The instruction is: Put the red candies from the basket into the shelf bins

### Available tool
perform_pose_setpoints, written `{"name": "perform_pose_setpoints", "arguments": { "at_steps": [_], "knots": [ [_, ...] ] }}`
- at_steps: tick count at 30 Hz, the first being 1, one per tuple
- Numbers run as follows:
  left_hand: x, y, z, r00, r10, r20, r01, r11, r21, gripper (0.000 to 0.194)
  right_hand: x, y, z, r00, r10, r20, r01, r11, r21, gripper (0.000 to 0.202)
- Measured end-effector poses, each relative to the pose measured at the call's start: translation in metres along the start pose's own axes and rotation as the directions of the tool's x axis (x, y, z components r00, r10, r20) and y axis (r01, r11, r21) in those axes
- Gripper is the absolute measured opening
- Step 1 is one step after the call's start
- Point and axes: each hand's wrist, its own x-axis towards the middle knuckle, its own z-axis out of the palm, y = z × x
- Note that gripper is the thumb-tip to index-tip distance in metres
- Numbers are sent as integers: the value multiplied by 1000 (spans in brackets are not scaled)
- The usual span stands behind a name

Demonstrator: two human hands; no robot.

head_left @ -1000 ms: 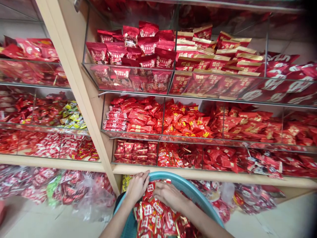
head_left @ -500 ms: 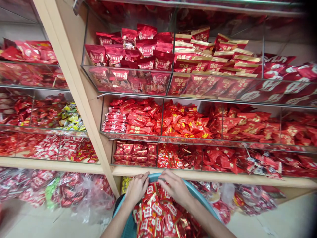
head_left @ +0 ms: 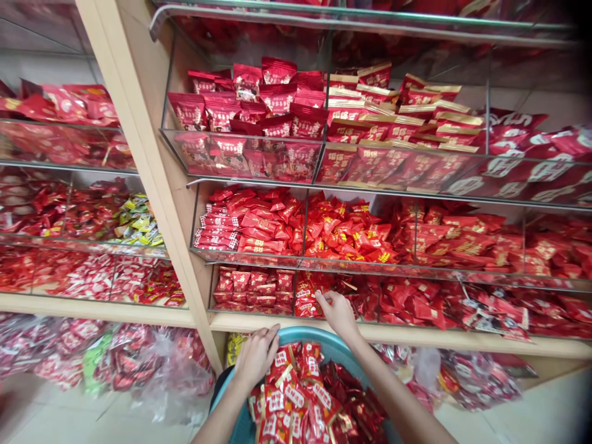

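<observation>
A teal basin (head_left: 303,333) full of red candy packets (head_left: 296,394) stands below me, in front of the shelf. At its far left rim, my left hand (head_left: 256,357) is closed, its fingers bent over the edge. My right hand (head_left: 340,314) reaches past the far rim to the lowest shelf bin. Its fingers are apart and its fingertips are at the red-and-white candy packets (head_left: 306,297) there; I see nothing held in it. Darker red wrapped candies (head_left: 356,401) fill the right side of the basin.
Shelves with clear fronts (head_left: 245,166) hold red candy packets in divided bins. A wooden upright (head_left: 139,142) separates a left bay, where yellow-green candies (head_left: 139,219) lie. Plastic bags of packets (head_left: 171,370) sit on the floor under the wooden ledge (head_left: 444,336).
My right hand has moved from the basin's far rim up and forward to the bottom shelf bin. My left hand stays at the rim. The view has shifted slightly.
</observation>
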Motion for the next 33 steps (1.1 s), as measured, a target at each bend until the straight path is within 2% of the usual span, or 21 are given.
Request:
{"name": "perform_pose_setpoints", "arguments": {
  "at_steps": [5,12,16,20,24,27,30,33],
  "knots": [
    [0,-1,1,1000,-7,0,7,1000,-5,43,11,-1,9,998,60,-3,-59,994,94,29],
    [0,0,0,1000,-2,-2,2,1000,-2,43,12,-7,16,998,-44,-45,54,963,265,30],
    [0,2,-2,1000,-6,3,5,1000,11,43,7,-19,10,994,-75,-82,99,930,353,33],
    [0,1,-3,1000,-3,6,3,1000,16,43,-8,-29,-9,990,-104,-97,138,864,484,31],
    [0,1,-2,1000,8,-7,-8,1000,5,43,-33,-33,-30,984,-176,18,150,882,447,28],
    [0,2,-3,1000,9,1,-9,1000,-1,42,-51,-32,-37,962,-238,134,160,890,428,27],
    [0,3,-5,1000,-4,22,4,1000,-18,42,-63,-28,-31,931,-278,235,149,879,452,27],
    [0,3,-7,999,-23,36,25,997,-76,42,-66,-22,-15,888,-314,335,134,875,465,28]
  ]
}}
